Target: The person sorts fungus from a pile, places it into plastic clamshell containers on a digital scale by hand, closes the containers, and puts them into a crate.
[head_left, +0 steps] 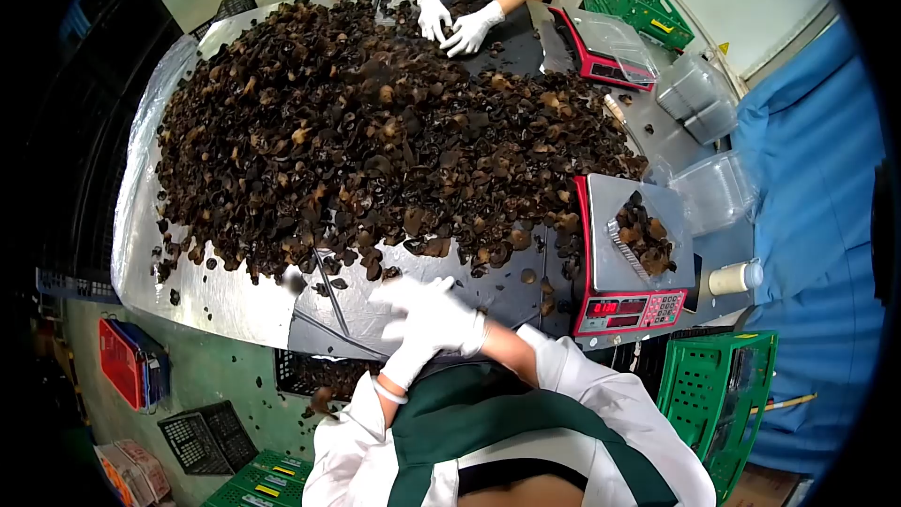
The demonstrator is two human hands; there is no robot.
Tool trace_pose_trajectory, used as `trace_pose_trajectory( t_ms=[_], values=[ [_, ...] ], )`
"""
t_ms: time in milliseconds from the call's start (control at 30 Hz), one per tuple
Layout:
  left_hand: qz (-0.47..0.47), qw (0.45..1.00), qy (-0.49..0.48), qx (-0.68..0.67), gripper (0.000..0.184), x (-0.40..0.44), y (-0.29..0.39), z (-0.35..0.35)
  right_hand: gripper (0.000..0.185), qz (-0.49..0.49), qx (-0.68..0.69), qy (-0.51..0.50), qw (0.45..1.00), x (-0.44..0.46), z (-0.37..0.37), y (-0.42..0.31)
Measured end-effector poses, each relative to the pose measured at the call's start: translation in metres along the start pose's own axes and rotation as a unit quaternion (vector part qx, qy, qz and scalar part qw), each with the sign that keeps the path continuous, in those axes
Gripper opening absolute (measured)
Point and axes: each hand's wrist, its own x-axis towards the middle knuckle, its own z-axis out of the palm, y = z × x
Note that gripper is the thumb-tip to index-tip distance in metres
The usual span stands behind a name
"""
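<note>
My two white-gloved hands are close together over the near edge of the metal table [235, 305], just below a large heap of dark brown mushrooms [357, 122]. My left hand [413, 343] and my right hand [441, 310] overlap and are smeared by motion, so which is which and what they hold is hard to make out. To their right, a red scale [605, 305] with lit digits bears a clear tray [627, 249] of mushrooms.
Across the table a co-worker's gloved hands [455, 28] touch the heap. A second red scale [615, 66], stacked clear trays [699, 99] and a white bottle [735, 279] stand at the right. Green crates [699, 394] are beside the table; a black crate [324, 371] is below its edge.
</note>
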Motion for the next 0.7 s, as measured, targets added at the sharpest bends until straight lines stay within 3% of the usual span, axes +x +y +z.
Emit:
trace_pose_trajectory(
  t_ms=[33,67,100,167,233,300,367,500,567,633,700],
  values=[
    [0.067,0.998,0.009,-0.003,0.033,0.007,0.006,0.000,0.053,-0.020,-0.003,0.086,0.996,0.007,-0.023,0.018],
    [0.133,0.991,0.018,-0.005,0.037,0.014,0.012,0.000,0.055,-0.034,-0.126,0.168,0.977,0.005,-0.046,0.043],
    [0.277,0.957,0.090,0.000,0.044,0.021,0.022,-0.003,0.058,0.010,-0.275,0.220,0.936,-0.002,-0.069,0.047],
    [0.349,0.927,0.095,0.096,0.037,0.018,0.034,-0.001,0.064,0.158,-0.372,0.198,0.893,-0.015,-0.093,0.070],
    [0.350,0.925,0.031,0.145,0.032,0.019,0.027,0.009,0.065,0.148,-0.436,0.124,0.879,-0.039,-0.092,0.083],
    [0.332,0.932,0.010,0.145,0.024,0.015,0.021,0.006,0.062,0.070,-0.425,0.100,0.897,-0.066,-0.080,0.090],
    [0.261,0.951,-0.015,0.165,0.019,0.001,0.010,-0.008,0.055,0.069,-0.387,0.089,0.915,-0.091,-0.064,0.074],
    [0.190,0.974,0.065,0.109,0.018,-0.043,-0.018,-0.046,0.039,0.012,-0.324,0.066,0.944,-0.125,-0.054,0.048],
    [0.115,0.989,0.034,0.090,0.016,-0.071,-0.032,-0.070,0.021,0.012,-0.264,0.163,0.950,-0.127,-0.066,0.042],
    [0.022,0.996,-0.053,0.065,0.022,-0.096,-0.039,-0.101,0.015,0.087,-0.194,0.240,0.947,-0.128,-0.089,0.042],
    [-0.045,0.994,-0.044,0.084,0.026,-0.105,-0.029,-0.120,0.012,0.181,-0.103,0.329,0.921,-0.121,-0.107,0.053]
  ],
)
